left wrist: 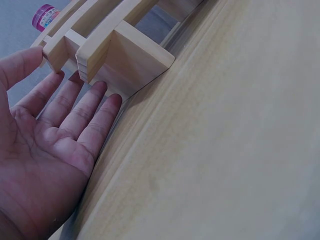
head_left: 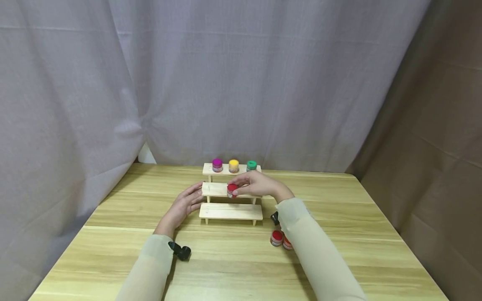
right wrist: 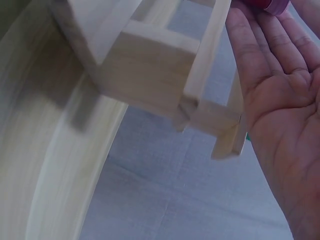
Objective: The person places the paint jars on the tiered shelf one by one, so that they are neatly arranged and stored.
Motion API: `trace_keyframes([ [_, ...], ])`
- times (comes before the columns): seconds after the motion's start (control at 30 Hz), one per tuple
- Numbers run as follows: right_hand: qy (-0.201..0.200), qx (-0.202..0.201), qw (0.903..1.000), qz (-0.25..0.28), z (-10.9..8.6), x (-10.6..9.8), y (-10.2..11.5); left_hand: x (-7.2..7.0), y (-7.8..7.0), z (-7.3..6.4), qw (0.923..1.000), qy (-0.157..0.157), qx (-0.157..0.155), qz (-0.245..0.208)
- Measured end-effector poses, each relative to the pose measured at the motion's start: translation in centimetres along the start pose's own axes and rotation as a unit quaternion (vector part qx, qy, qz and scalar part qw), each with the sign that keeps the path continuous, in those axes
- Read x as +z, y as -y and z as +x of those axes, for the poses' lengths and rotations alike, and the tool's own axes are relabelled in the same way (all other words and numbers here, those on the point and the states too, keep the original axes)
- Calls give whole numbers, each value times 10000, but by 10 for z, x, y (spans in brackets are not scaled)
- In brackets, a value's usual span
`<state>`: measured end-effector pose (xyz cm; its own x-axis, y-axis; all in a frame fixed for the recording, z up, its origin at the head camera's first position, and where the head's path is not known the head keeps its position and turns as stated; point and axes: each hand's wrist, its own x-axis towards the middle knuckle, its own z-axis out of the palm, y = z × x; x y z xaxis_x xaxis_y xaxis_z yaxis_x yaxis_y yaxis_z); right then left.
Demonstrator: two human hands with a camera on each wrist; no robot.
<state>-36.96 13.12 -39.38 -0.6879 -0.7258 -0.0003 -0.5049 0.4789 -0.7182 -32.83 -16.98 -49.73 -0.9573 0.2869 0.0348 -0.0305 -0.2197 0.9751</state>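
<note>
A wood-grained bench (head_left: 226, 267) spreads beneath both hands, grey curtains (head_left: 241, 83) hanging beyond them. Between them stands a wooden tiered rack (head_left: 231, 211): the right hand (head_left: 260, 184) pinches a red-lidded jar (head_left: 230, 190) at its middle tier; the left hand (head_left: 184, 205), fingers extended, is at its side.

Three jars (head_left: 234, 167) stand on the rear shelf (head_left: 207, 169), two others (head_left: 276, 238) on the table (head_left: 226, 267), front right.

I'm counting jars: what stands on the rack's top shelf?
A purple jar, yellow jar and green jar; the right hand partly covers the green jar's base.
</note>
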Motion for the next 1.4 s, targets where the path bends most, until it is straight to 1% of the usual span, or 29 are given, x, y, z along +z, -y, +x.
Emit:
trace_keyframes([
  [0.13,14,-101,9999,30,7,4,1,1,0,-1,10000,-34,11,-24],
  [0.3,-66,-275,9995,-139,13,8,3,0,0,-1,10000,-46,-1,-9],
  [0.47,-189,-188,9994,-204,16,14,7,0,-1,0,10000,-50,-29,17],
  [0.6,-265,-136,9994,-195,18,19,5,2,1,-1,10000,-60,-30,-4],
  [0.8,-454,-157,9988,-22,17,20,0,3,3,0,10000,-32,-34,17],
  [0.97,-698,-106,9974,139,18,22,-3,3,2,1,9999,-107,-1,10],
  [1.13,-881,-133,9960,55,23,27,-6,3,2,0,10000,-80,-32,29],
  [1.27,-954,-209,9952,-38,26,31,-5,3,2,1,10000,-34,-55,52],
  [1.4,-988,-188,9949,-89,27,32,-2,3,1,1,9999,-66,-68,48],
])
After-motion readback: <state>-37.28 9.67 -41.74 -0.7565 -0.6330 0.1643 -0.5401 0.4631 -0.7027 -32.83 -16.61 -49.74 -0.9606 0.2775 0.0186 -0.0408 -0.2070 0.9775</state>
